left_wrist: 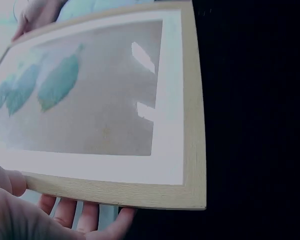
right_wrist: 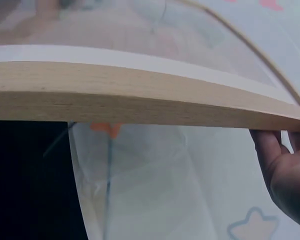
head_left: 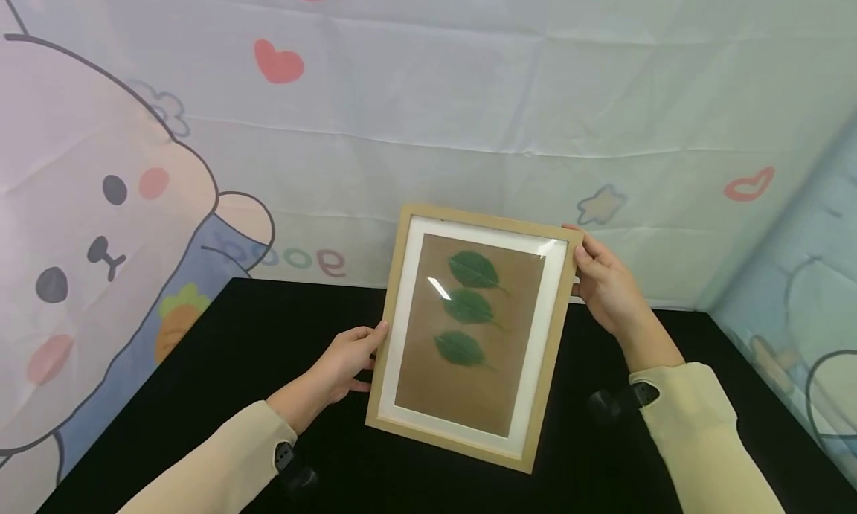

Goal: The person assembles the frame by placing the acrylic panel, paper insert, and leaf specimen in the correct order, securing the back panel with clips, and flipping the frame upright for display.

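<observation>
A light wooden picture frame (head_left: 462,335) with a white mat is held up at a slight tilt over the black table. Behind its glossy front, three green leaves (head_left: 467,306) lie in a column on a brown backing. My left hand (head_left: 344,361) grips the left edge, thumb on the front and fingers behind, as the left wrist view also shows on the wooden border (left_wrist: 115,192). At the upper right corner, my right hand (head_left: 609,283) holds the frame's edge, with the thumb at its side and some fingers hidden behind it. Light glares off the front pane.
A black table (head_left: 301,313) spreads beneath the frame. Behind it hangs a pale cloth backdrop (head_left: 435,90) printed with hearts, a star and a cartoon bear. Dark wrist cameras sit at both cream sleeves (head_left: 228,454).
</observation>
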Available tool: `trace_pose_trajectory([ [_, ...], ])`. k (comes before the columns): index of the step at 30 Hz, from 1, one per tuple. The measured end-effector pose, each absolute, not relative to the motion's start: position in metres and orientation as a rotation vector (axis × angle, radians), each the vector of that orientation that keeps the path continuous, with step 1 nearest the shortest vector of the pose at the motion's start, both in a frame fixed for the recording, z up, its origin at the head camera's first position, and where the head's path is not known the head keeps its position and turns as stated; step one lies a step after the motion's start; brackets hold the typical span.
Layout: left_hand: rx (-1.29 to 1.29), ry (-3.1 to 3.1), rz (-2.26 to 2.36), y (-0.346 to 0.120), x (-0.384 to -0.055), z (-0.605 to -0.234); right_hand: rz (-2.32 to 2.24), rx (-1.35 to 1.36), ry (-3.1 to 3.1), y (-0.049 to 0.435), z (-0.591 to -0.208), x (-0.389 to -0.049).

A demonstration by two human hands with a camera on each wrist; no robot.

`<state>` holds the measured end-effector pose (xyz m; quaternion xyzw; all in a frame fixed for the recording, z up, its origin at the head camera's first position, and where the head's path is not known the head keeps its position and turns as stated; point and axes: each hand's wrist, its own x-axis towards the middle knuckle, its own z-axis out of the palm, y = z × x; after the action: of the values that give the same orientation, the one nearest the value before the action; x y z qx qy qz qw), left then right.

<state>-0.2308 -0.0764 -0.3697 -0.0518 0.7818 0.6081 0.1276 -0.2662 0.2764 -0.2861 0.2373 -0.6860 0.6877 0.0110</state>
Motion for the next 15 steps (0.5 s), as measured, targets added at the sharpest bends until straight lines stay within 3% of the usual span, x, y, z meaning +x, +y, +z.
trace_pose_trajectory([
  [15,-0.114,2.223,1.841,-0.069,-0.199,-0.370,2.248,0.916,-2.093,0.286,-0.286,-0.292],
])
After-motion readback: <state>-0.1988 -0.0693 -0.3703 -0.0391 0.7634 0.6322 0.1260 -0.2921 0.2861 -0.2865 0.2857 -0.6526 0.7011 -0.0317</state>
